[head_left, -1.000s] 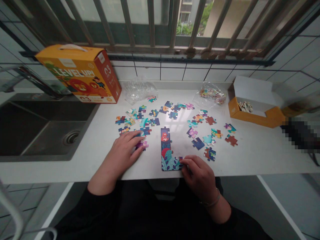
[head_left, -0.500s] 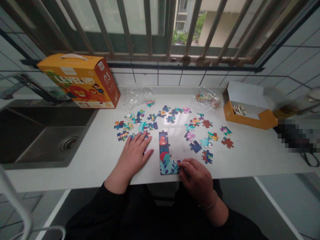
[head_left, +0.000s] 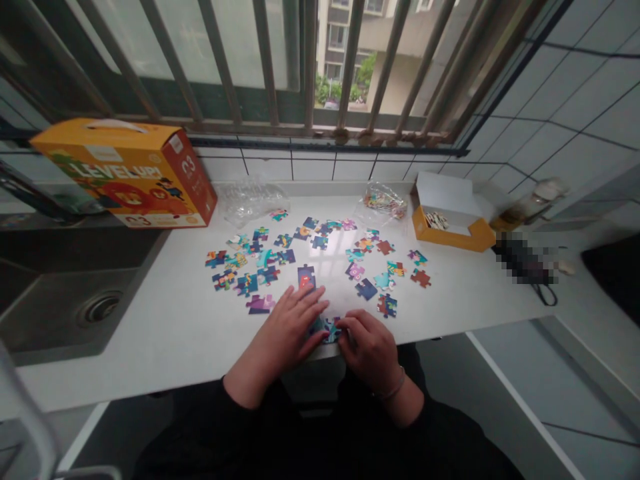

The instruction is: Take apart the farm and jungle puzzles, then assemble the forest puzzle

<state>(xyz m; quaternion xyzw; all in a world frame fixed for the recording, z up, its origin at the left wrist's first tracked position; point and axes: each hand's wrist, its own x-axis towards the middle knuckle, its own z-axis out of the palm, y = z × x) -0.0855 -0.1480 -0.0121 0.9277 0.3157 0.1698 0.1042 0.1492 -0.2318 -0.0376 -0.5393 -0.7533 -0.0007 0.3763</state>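
A narrow strip of joined puzzle pieces [head_left: 307,276] lies on the white counter [head_left: 165,327] near its front edge. My left hand [head_left: 290,325] lies flat over the strip's middle, fingers stretched out. My right hand [head_left: 369,345] has its fingers curled at the strip's lower end, pinching a piece that I cannot make out. Several loose colourful pieces [head_left: 250,257] lie scattered behind the hands, and a purple piece [head_left: 260,305] sits just left of my left hand.
An orange puzzle box [head_left: 125,173] stands at the back left beside a dark sink [head_left: 65,293]. Two plastic bags [head_left: 250,200] and an open orange carton [head_left: 450,223] sit at the back. A bottle [head_left: 530,207] and a dark object [head_left: 525,263] lie at the right.
My left hand slid right, off the purple piece and onto the joined strip. My right hand stayed at the strip's lower end. The view tilted and shifted right.
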